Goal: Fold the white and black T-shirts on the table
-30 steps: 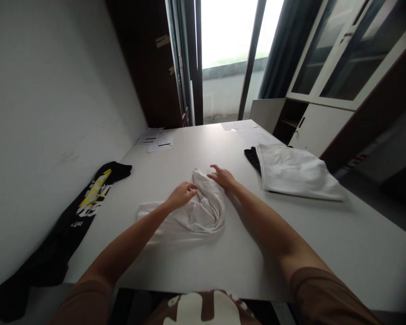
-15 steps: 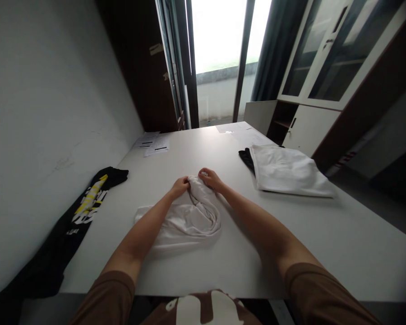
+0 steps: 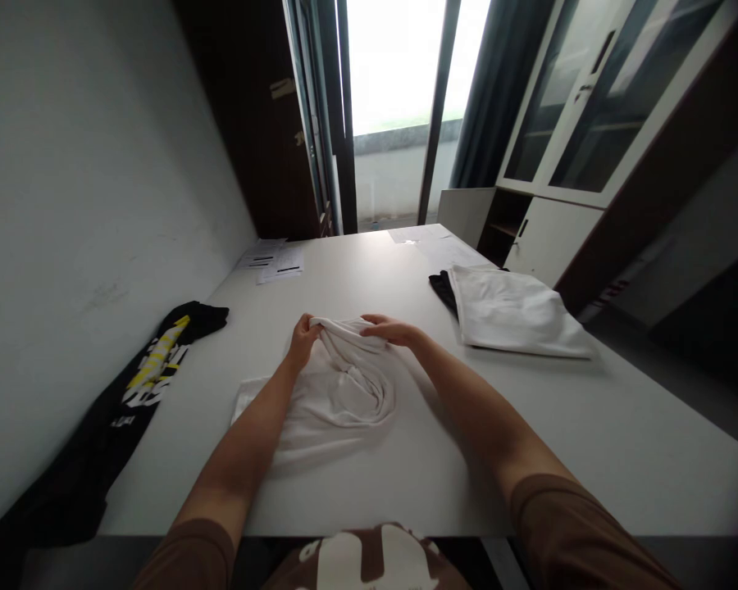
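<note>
A crumpled white garment (image 3: 344, 406) lies on the white table (image 3: 430, 459) in front of me, its cloth curled into rounded folds on the right side. My left hand (image 3: 306, 334) grips the far edge of the cloth at its left end. At the right end of that same edge, my right hand (image 3: 389, 328) holds the fabric with its fingers over the top. The raised edge stretches between both hands. What kind of garment it is does not show clearly.
To the right lies a folded white garment (image 3: 517, 311), with black cloth (image 3: 444, 288) showing under it. A black garment with yellow and white print (image 3: 123, 418) hangs over the left edge. Paper sheets (image 3: 281, 264) rest at the far left, more papers (image 3: 434, 246) at the far right.
My left hand has moved left with its part of the cloth, so my hands are farther apart and the edge between them is spread wider. My right hand has turned flatter over the fabric.
</note>
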The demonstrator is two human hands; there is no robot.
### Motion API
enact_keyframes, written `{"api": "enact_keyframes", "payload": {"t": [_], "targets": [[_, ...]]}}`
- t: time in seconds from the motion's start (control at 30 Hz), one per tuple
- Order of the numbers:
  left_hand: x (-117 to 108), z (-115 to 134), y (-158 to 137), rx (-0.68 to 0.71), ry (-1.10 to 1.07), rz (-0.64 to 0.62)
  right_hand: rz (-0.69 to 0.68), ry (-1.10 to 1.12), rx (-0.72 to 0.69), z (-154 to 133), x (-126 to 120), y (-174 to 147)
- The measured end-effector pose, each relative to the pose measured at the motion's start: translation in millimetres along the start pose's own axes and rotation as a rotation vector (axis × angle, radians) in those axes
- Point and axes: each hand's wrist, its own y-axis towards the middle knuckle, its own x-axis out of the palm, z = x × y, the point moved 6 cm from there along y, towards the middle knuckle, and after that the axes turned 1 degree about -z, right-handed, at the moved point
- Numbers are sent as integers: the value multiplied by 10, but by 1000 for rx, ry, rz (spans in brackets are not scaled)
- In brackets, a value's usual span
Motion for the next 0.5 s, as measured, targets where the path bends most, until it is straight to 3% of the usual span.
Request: {"api": "enact_keyframes", "payload": {"t": [0.1,0.17,0.3,0.4,0.5], "targets": [[13,90,24,41,-111,54,-45,-14,7,8,59,8],[10,134,37,22,-237,63,-44,44,-66,-31,60,19],[60,146,10,-130,-379,-93,90,116,-266,-125,-73,37],[122,98,-24,-174,-285,-195,231,82,-371,-170,-208,45],[148,8,-11,-124,-66,-142,354,54,-434,-208,-309,40]]}}
